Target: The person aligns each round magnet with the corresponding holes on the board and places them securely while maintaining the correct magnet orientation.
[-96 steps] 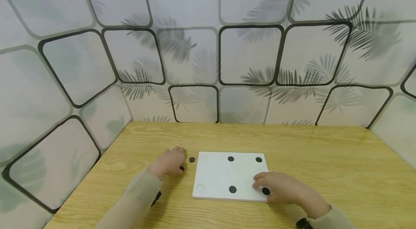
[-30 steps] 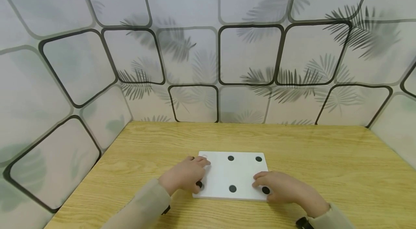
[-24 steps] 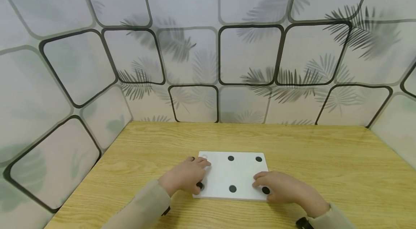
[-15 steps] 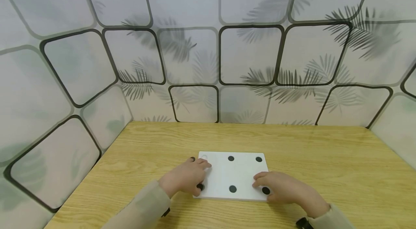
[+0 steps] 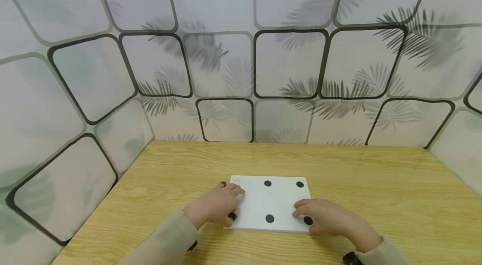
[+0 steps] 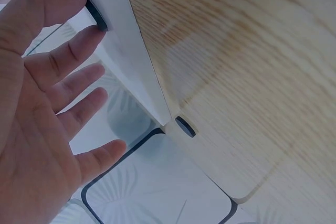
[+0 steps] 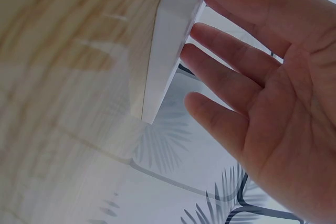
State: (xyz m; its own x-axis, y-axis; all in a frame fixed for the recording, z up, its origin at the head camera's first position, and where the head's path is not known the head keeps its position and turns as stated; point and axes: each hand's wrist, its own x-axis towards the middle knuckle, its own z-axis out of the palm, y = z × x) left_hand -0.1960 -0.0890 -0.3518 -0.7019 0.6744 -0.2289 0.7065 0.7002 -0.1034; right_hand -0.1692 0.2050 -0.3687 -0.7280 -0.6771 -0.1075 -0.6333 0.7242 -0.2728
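A white rectangular board [image 5: 260, 202] lies on the wooden table, set with black discs. My left hand [image 5: 216, 205] is over its left side, thumb and index finger pinching a black disc [image 6: 96, 14] by its edges at the near-left recess. The other left fingers are spread loosely over the board. At the far-left corner shows an unfilled round recess [image 5: 237, 182]. My right hand [image 5: 327, 217] rests at the board's right edge with relaxed fingers, beside the near-right disc [image 5: 308, 220]. In the right wrist view, its fingertips [image 7: 193, 51] sit at the board's edge.
One loose black disc [image 6: 185, 126] lies on the table just left of the board, partly behind my left hand in the head view. Discs sit at the board's far middle [image 5: 267, 183], far right [image 5: 299, 184] and near middle [image 5: 270, 218]. Patterned fabric [image 5: 286, 64] rises behind the table.
Since the oldest frame, my left hand has carried a black disc rightward from the table to the board's near-left recess. Over the last second it barely shifts. My right hand stays in place.
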